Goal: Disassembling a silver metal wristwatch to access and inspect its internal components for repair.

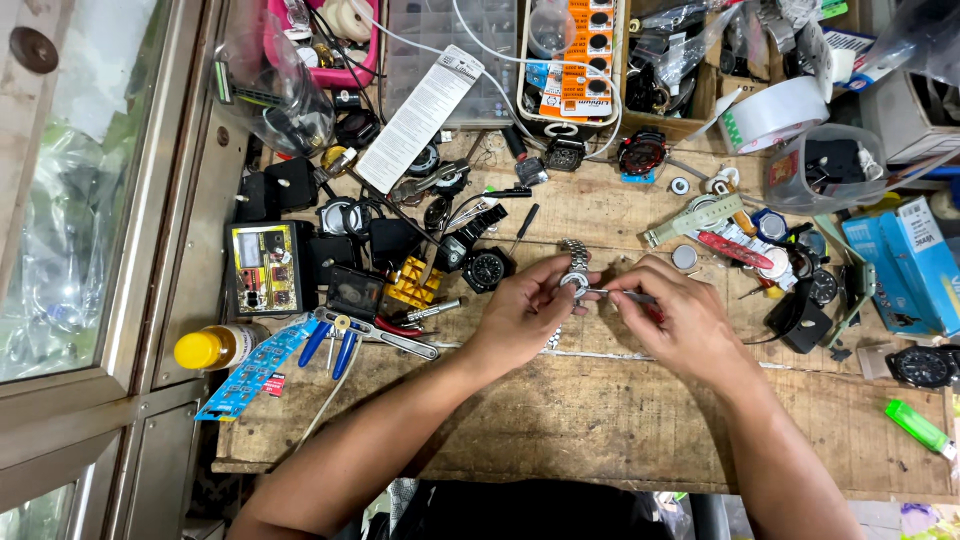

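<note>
My left hand (525, 310) grips a silver metal wristwatch (574, 281) over the middle of a worn wooden bench (600, 420). The watch's link bracelet sticks up behind my fingers. My right hand (672, 312) pinches a thin metal tool (612, 294) whose tip touches the watch case. Both hands meet close together, knuckles facing up.
Several black watches and parts (487, 268) lie just behind the hands. A yellow-black tester box (262, 268), blue-handled pliers (328, 343) and a yellow-capped bottle (215, 347) sit left. A tape roll (778, 112), blue boxes (905, 262), a black watch (920, 365) and a green lighter (918, 426) sit right.
</note>
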